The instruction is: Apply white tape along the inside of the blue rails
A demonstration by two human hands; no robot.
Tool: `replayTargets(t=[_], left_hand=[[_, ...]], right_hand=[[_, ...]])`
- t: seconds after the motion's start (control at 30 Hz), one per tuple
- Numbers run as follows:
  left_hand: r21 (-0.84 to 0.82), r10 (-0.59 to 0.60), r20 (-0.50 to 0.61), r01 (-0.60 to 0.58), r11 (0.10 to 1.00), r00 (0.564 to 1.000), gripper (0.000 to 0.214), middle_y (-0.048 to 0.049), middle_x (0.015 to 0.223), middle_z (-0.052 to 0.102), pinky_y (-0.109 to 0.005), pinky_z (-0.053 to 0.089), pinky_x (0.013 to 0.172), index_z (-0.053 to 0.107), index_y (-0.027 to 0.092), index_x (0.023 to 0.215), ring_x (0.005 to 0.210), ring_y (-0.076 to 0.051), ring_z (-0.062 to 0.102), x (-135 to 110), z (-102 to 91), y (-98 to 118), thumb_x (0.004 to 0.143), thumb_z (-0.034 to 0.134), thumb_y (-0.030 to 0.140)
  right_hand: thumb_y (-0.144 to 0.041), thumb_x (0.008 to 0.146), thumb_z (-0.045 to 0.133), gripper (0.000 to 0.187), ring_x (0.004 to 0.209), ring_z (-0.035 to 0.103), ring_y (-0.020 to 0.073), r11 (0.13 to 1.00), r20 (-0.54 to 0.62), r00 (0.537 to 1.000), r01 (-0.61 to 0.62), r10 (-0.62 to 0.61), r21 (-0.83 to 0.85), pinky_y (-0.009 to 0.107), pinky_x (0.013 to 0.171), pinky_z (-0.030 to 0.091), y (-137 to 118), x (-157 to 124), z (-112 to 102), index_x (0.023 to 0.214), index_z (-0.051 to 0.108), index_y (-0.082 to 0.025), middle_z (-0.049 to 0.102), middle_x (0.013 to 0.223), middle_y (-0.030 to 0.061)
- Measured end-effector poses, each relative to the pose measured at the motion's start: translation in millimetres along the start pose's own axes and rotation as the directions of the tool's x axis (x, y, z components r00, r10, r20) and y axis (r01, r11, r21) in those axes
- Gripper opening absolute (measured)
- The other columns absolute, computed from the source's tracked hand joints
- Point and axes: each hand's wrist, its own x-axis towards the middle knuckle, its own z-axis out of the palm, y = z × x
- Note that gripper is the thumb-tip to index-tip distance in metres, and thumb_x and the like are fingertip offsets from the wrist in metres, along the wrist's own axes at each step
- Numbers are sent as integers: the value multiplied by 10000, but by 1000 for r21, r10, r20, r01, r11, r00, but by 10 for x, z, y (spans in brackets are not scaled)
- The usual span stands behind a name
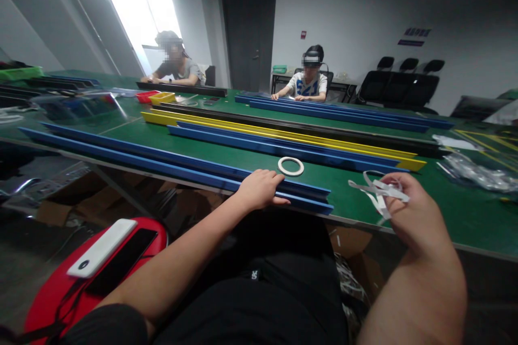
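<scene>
Close in front of me, a pair of long blue channel rails [162, 163] lies along the near edge of the green table. My left hand [260, 188] is wrapped over them near their right end, with the thumb on the near side. To the right, my right hand [418, 207] is closed on a bunch of crumpled white strips [380, 192], held above the table edge. A roll of white tape [291, 166] lies flat just beyond the rails.
Beyond lie more blue rails [279, 148], a yellow rail [283, 135] and a black rail [307, 129]. Clear plastic wrap [481, 170] sits at right. Two people work across the table [218, 150]. A red stool [48, 296] holds a white power bank [103, 245] and a black phone [123, 261].
</scene>
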Motion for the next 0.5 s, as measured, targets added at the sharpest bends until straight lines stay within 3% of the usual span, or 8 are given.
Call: replayTargets(t=[0.1, 0.2, 0.3, 0.37, 0.43, 0.5], left_hand=[[-1, 5, 3, -5, 1000, 1000, 708, -91, 987, 662, -375, 432, 838, 571, 220, 1206, 943, -271, 627, -1, -7, 0, 775, 511, 779], [3, 7, 2, -7, 1000, 1000, 707, -88, 981, 661, -372, 429, 829, 578, 217, 1188, 931, -268, 626, 0, -9, -1, 773, 505, 784], [8, 7, -3, -7, 1000, 1000, 706, -86, 974, 660, -372, 429, 825, 582, 218, 1175, 928, -269, 624, 1, -8, 0, 774, 493, 792], [10, 4, -2, -4, 1000, 1000, 708, -86, 972, 660, -372, 429, 823, 582, 219, 1173, 926, -270, 624, 1, -8, 2, 770, 494, 795], [11, 3, -4, -3, 1000, 1000, 707, -86, 972, 660, -374, 429, 824, 579, 220, 1174, 926, -271, 624, 0, -10, 6, 769, 497, 794], [9, 4, -7, -4, 1000, 1000, 706, -86, 974, 660, -375, 428, 826, 575, 220, 1179, 928, -271, 624, 0, -14, 9, 771, 498, 791]], right_hand=[[-201, 725, 471, 417, 816, 602, 203, 999, 58, 998, 37, -36, -16, 284, 678, 412, -19, 7, -16, 1107, 622, -269, 675, 1026, 36], [-229, 718, 493, 342, 766, 602, 202, 999, 127, 991, 29, -33, 35, 281, 649, 410, 4, 6, -24, 1024, 646, -240, 678, 952, 40], [-343, 768, 559, 205, 679, 571, 192, 996, 187, 982, -21, 4, 92, 273, 589, 391, 32, -2, -30, 911, 641, -221, 657, 801, 24], [-439, 767, 621, 260, 696, 583, 205, 980, 224, 974, -80, 38, 180, 271, 585, 401, 38, -7, -32, 895, 650, -214, 662, 780, 23], [-471, 739, 671, 329, 745, 610, 224, 955, 228, 971, -129, 67, 266, 271, 601, 425, 37, -14, -30, 934, 664, -207, 686, 827, 34], [-463, 751, 666, 341, 739, 622, 222, 958, 181, 982, -98, 49, 270, 268, 591, 432, 32, -24, -24, 967, 662, -200, 698, 855, 45]])
